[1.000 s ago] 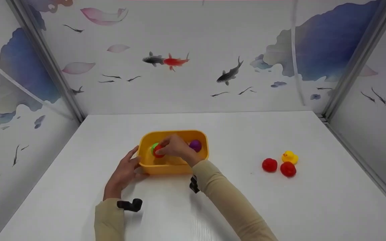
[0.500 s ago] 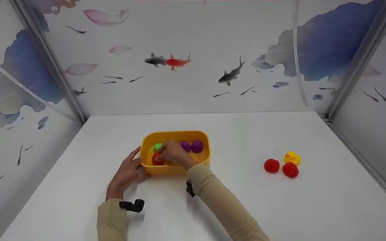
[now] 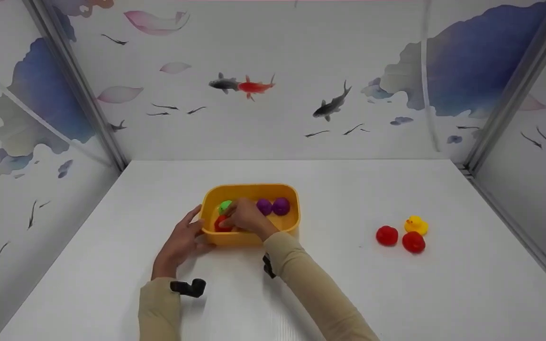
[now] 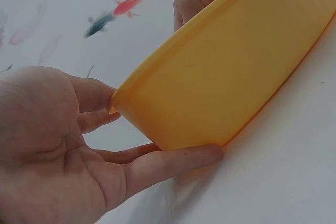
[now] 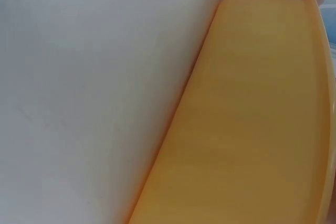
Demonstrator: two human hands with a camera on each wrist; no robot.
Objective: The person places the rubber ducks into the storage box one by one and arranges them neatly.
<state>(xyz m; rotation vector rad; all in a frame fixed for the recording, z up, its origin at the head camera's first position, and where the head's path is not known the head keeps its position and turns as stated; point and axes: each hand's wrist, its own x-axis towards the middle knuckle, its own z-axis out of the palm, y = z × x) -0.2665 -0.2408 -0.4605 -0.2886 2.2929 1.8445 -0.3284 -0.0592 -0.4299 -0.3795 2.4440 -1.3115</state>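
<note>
In the head view my right hand [image 3: 248, 216] reaches inside a yellow plastic basin [image 3: 209, 239], thumb and fingers pinching a small red toy [image 3: 222, 224] near the front left corner. The fingers partly cover that toy. Just behind it lies a small green toy [image 3: 224, 206], and to the right are two purple balls [image 3: 264, 206]. My left hand [image 3: 183, 240] holds the basin's left front corner. Seen in the left wrist view, its thumb [image 4: 176, 163] lies along the front wall low down, while the other fingers touch the left side and rim.
On the white table, well right of the basin, a yellow rubber duck [image 3: 416, 225] sits beside two red rounded toys [image 3: 387, 235]. White walls with painted fish stand at the back and both sides.
My right hand has lowered the red toy toward the front left inside the basin, uncovering the second purple ball. The left hand stays at the basin's corner. The head view shifts slightly.
</note>
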